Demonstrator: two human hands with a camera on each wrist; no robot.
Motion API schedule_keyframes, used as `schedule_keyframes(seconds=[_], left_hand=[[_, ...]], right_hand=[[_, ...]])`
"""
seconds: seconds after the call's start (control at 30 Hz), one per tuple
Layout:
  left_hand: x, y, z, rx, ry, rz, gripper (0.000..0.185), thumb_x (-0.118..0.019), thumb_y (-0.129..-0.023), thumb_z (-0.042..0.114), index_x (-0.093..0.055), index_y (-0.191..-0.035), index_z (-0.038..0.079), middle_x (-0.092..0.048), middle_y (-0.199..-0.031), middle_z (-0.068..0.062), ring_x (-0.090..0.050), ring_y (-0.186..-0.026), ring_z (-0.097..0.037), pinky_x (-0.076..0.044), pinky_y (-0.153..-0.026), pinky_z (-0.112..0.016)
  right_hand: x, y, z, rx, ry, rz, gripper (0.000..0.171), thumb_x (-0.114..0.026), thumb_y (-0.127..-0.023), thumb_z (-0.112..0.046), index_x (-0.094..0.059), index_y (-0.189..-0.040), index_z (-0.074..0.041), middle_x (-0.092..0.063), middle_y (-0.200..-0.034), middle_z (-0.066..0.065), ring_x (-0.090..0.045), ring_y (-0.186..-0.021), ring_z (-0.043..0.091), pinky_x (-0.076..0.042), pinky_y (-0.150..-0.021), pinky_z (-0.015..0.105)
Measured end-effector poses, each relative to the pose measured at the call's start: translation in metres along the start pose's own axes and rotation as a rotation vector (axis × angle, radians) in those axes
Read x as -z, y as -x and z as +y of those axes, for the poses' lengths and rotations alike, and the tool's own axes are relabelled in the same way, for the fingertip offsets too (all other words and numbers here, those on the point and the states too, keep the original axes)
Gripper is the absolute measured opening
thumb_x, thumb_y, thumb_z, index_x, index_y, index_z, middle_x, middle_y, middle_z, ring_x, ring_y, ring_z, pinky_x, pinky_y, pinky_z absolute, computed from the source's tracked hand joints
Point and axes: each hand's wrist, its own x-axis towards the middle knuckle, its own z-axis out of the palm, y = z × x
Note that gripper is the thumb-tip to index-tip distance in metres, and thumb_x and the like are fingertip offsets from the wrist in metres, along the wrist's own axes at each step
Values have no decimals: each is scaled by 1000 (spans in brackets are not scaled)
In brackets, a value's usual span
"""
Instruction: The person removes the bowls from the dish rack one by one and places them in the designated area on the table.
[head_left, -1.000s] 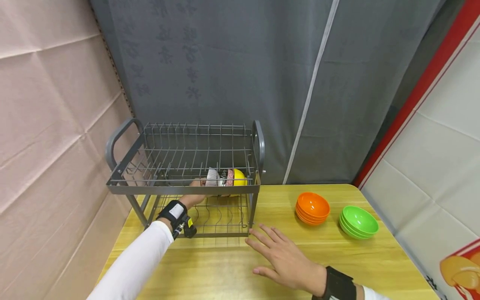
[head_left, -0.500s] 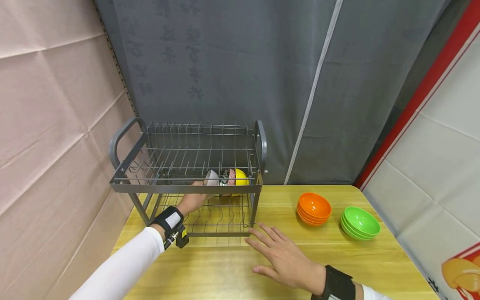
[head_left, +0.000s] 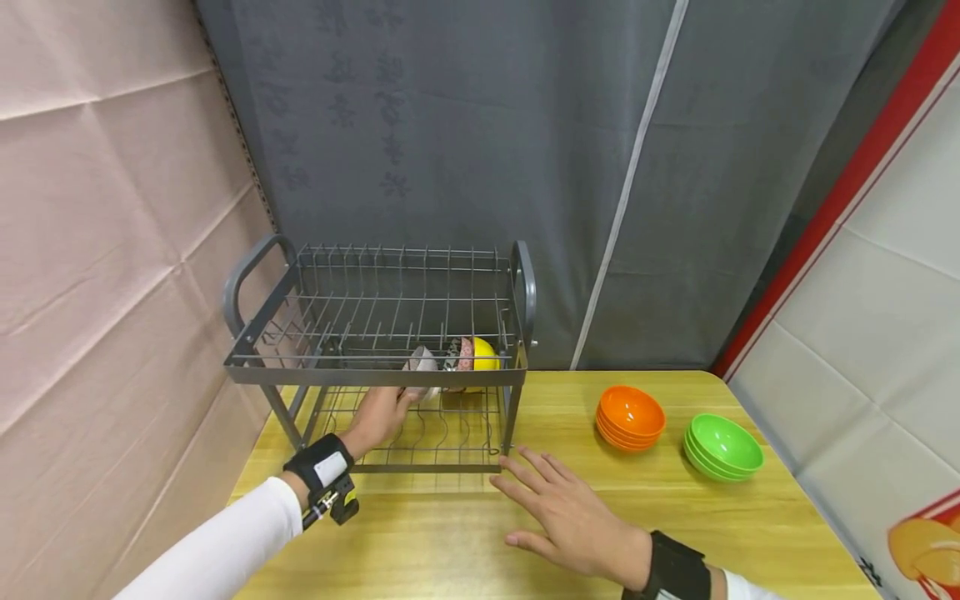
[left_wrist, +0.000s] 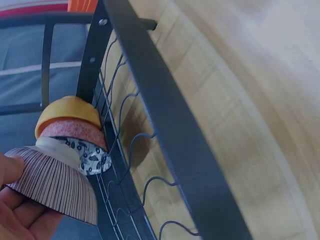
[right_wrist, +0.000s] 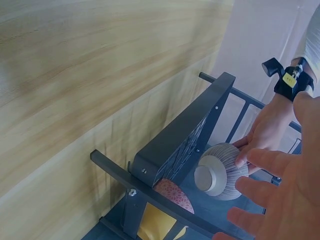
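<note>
Left hand (head_left: 378, 414) reaches into the lower tier of the grey wire dish rack (head_left: 375, 377), left of centre in the head view. Its fingers (left_wrist: 15, 220) curl under a striped bowl (left_wrist: 55, 184), thumb on the rim; the bowl is gripped, tilted on edge, foot pointing toward the rack's right end. In the left wrist view the striped bowl sits at lower left, touching a black-and-white patterned bowl (left_wrist: 95, 156). Behind that stand a pinkish-red speckled bowl (left_wrist: 72, 131) and a yellow bowl (left_wrist: 67, 110), all on edge in a row at the right end of the lower tier.

Right hand (head_left: 570, 521) lies flat on the wooden tabletop (head_left: 450, 542), lower centre of the head view, fingers straight and spread, holding nothing. Fingertips are just in front of the rack's right front leg.

Right of the rack: a stack of orange bowls (head_left: 630, 415), and a stack of green bowls (head_left: 722, 445) just beside it, nearer the right edge.

Black straps on both wrists; white sleeves. Grey curtain behind the rack.
</note>
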Motion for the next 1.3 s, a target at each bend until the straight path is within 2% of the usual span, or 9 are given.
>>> schedule_keyframes(seconds=[0.2, 0.3, 0.4, 0.47, 0.6, 0.7, 0.83, 1.03, 1.3], left_hand=[[1, 15, 4, 6, -28, -28, 21, -66, -97, 11, -70, -114, -1, -74, -93, -12, -57, -68, -12, -50, -61, -31], [2, 23, 8, -20, -58, -17, 32, -68, -96, 11, -68, -124, -3, -76, -104, -18, -56, -64, -11, -52, -62, -31], [4, 32, 12, -65, -99, -6, 33, -69, -94, 11, -68, -125, -2, -76, -109, -18, -61, -67, -11, -56, -66, -35], [6, 38, 15, -86, -127, -9, 31, -70, -94, 11, -69, -123, 0, -77, -108, -16, -65, -69, -11, -58, -69, -36], [9, 49, 21, -105, -173, -36, 23, -70, -94, 13, -73, -116, 6, -78, -93, -8, -59, -60, -6, -56, -61, -31], [11, 55, 25, -117, -188, -59, 21, -70, -94, 14, -74, -114, 9, -76, -81, -4, -47, -50, -2, -47, -51, -24], [13, 64, 28, -141, -208, -76, 23, -70, -94, 15, -74, -116, 10, -76, -81, -3, -47, -49, -1, -42, -47, -19], [13, 75, 30, -234, -285, -92, 21, -72, -92, 17, -75, -113, 14, -79, -94, -1, -72, -72, -12, -56, -60, -23], [11, 88, 32, -390, -361, -101, 20, -77, -86, 14, -75, -105, 17, -78, -88, 1, -70, -71, -11, -56, -61, -21]], right_hand=[[-1, -1, 1, 5, 7, 2, 66, -39, -101, -66, -44, -153, -25, -45, -159, 4, -43, -147, 33, -44, -114, 51], [-2, -4, 1, 8, 12, 8, 68, -39, -100, -66, -43, -154, -25, -45, -160, 5, -42, -147, 33, -43, -115, 50], [-1, -7, 2, 11, 9, 12, 70, -39, -100, -66, -42, -155, -24, -43, -161, 5, -42, -147, 34, -42, -116, 51], [0, -11, 3, 13, 1, 7, 71, -39, -100, -67, -40, -156, -23, -41, -162, 6, -41, -147, 35, -41, -117, 51], [3, -20, 4, 24, -13, -1, 73, -38, -100, -68, -35, -158, -26, -38, -164, 6, -38, -150, 35, -38, -119, 52], [5, -28, 4, 42, -20, 5, 74, -38, -99, -70, -34, -159, -26, -36, -165, 5, -35, -151, 34, -37, -120, 52], [8, -40, 3, 63, -22, 8, 75, -37, -98, -71, -35, -159, -26, -35, -165, 6, -34, -152, 34, -36, -121, 53], [8, -54, 1, 86, -17, 4, 77, -37, -99, -70, -30, -160, -24, -34, -166, 8, -32, -153, 34, -32, -123, 53], [5, -68, -4, 93, -39, -28, 79, -45, -98, -67, -29, -161, -22, -31, -167, 6, -27, -155, 32, -27, -125, 54]])
